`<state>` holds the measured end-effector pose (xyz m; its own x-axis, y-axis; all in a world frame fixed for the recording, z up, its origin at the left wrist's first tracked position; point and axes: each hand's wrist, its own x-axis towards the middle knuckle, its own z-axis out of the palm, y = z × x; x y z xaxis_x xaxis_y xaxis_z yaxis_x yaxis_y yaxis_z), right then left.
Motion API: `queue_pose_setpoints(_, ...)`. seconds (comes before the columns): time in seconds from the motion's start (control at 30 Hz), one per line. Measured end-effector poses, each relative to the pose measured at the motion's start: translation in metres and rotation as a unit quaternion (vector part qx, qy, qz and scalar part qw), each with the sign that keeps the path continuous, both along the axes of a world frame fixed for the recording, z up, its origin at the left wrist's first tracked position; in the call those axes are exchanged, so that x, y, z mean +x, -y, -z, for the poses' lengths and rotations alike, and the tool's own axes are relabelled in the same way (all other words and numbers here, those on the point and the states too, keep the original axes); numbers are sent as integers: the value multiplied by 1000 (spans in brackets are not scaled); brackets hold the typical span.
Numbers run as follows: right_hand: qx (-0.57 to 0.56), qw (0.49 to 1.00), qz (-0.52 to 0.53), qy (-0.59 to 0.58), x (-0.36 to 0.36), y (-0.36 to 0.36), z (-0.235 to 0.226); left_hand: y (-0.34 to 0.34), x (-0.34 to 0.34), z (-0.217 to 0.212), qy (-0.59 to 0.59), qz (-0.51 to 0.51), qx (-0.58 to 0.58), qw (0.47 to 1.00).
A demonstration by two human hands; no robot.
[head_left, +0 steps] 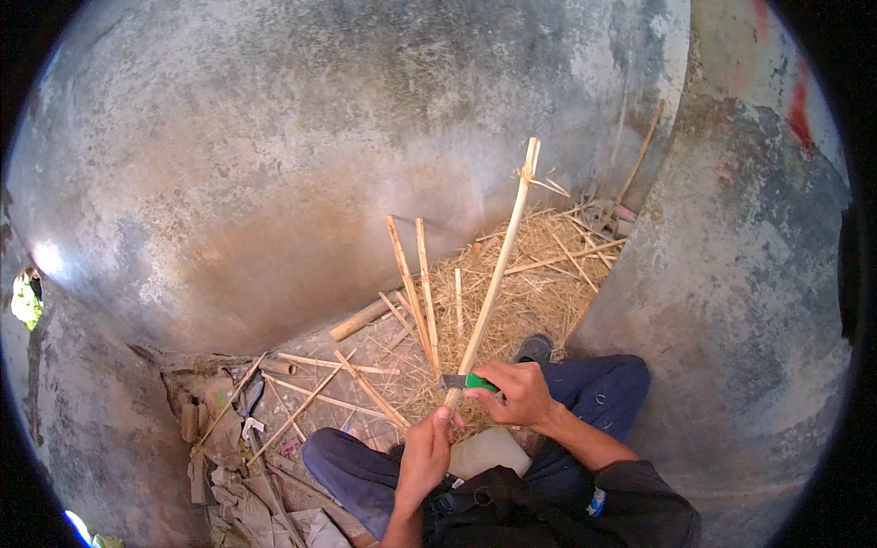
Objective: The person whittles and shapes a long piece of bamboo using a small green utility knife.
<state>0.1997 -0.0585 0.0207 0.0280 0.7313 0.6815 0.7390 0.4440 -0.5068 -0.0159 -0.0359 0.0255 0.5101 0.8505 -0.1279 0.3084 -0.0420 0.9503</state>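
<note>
A long pale split bamboo strip [496,274] rises at a slant from between my hands, with curled shavings still attached near its top end. My left hand [426,454] is closed round its lower end, thumb on top. In my right hand [518,393] is a knife with a green handle [479,382]. Its short grey blade [452,381] lies across the strip just above my left thumb. A pale block-like piece [491,454] sits between my legs below the hands.
Two bamboo strips [410,279] lean against the concrete wall [301,183] ahead. Shavings [539,274] are heaped at the right, near my shoe [534,349]. Loose strips [311,402] and a round bamboo piece [359,320] lie left. Rags and debris [242,493] fill the lower left. A thin stick [642,151] leans in the corner.
</note>
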Motion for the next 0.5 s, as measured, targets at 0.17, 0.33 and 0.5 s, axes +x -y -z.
queue_pose_setpoints(0.17,-5,1000,2,21,0,5,-3,2,1,-1,20,7,12,1000)
queue_pose_setpoints(0.33,3,1000,6,25,0,5,-2,2,3,-7,26,9,-14,1000)
queue_pose_setpoints(0.5,-1,998,20,51,4,2,-8,2,2,-1,20,4,17,1000)
